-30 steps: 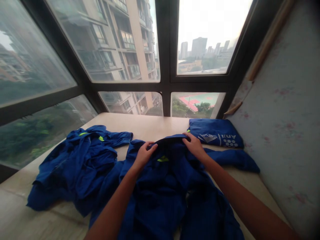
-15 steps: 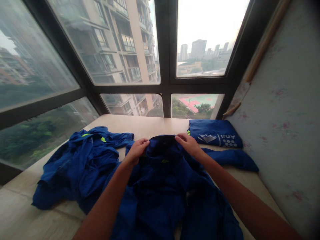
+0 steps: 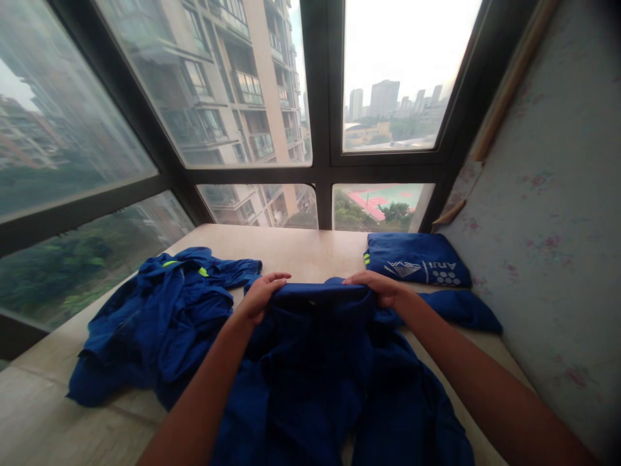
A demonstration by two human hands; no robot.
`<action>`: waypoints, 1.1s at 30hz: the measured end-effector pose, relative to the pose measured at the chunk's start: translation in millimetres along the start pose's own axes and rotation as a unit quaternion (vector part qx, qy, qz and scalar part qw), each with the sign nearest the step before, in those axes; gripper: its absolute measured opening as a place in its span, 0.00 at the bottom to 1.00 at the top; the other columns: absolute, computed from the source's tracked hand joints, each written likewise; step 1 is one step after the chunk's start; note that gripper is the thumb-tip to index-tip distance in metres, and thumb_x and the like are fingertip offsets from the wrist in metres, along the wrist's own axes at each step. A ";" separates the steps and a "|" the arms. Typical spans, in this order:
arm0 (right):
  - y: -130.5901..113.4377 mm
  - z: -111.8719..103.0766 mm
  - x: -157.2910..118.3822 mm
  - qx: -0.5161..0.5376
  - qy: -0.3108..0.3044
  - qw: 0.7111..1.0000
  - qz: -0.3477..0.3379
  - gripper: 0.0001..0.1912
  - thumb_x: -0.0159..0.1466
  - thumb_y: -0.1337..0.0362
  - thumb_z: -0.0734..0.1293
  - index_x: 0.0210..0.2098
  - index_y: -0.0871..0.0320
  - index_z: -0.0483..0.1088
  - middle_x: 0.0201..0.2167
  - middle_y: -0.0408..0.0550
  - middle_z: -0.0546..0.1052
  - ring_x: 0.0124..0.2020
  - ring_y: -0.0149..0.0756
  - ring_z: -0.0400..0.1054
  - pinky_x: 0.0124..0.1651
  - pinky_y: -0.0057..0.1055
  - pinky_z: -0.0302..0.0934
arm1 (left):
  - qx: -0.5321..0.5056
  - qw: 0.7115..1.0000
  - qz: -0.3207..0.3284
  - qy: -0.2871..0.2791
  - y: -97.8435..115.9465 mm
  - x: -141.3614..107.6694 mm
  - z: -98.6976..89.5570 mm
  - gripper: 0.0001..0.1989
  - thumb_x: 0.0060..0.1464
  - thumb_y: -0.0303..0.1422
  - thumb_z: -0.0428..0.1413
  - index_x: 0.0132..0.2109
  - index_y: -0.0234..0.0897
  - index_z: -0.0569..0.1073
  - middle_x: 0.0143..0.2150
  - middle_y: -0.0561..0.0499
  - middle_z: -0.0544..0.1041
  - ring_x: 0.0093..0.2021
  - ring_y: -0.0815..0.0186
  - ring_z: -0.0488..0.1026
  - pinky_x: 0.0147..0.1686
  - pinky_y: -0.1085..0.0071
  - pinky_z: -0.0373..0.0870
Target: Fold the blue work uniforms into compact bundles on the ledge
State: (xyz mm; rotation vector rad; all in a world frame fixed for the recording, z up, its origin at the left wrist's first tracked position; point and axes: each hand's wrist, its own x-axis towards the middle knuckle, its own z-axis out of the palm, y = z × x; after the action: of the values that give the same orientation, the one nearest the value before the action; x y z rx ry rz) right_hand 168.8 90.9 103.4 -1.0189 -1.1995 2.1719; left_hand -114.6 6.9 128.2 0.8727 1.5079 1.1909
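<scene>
A pale window ledge [image 3: 291, 249] ran below dark-framed windows [image 3: 325, 171], with a flower-patterned wall [image 3: 548, 259] on the right and tall buildings outside. The gathered blue garment [image 3: 315, 349] lay at the middle of the near side, its upper edge raised between the two hands. The left hand [image 3: 262, 296] had its fingers clamped on the left end of that edge, and the right hand [image 3: 381, 287] had its fingers closed over the right end. Gripping at both ends seemed to be what drew the edge nearly straight, while the ledge presumably bore most of the cloth's weight. The rumpled garment [image 3: 150, 323] lay to the left, perhaps set there to leave the middle free for handling. The folded garment [image 3: 417, 255] sat flat in the far right corner, likely out of the way, its white print [image 3: 424, 272] facing up. In all, three blue garments could be counted: one held, one loose, one folded. The rumpled one showed two yellow-green patches. One blue sleeve [image 3: 460, 309] stretched out past the right hand; where it joined was hidden.
</scene>
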 end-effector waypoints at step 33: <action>42.3 3.3 -8.7 0.061 0.108 0.986 -0.111 0.15 0.50 0.54 0.75 0.30 0.56 0.71 0.28 0.43 0.77 0.30 0.34 0.70 0.34 0.28 0.63 | 0.088 0.990 0.113 0.004 -45.0 -10.4 -17.1 0.18 0.47 0.49 0.63 0.31 0.37 0.74 0.26 0.54 0.73 0.29 0.66 0.68 0.30 0.74 0.63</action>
State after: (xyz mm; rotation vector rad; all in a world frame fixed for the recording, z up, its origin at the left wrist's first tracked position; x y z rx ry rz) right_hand 170.1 61.4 71.7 -0.9893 -1.0146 1.8862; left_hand -126.9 -18.8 88.0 1.1835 1.5681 1.2366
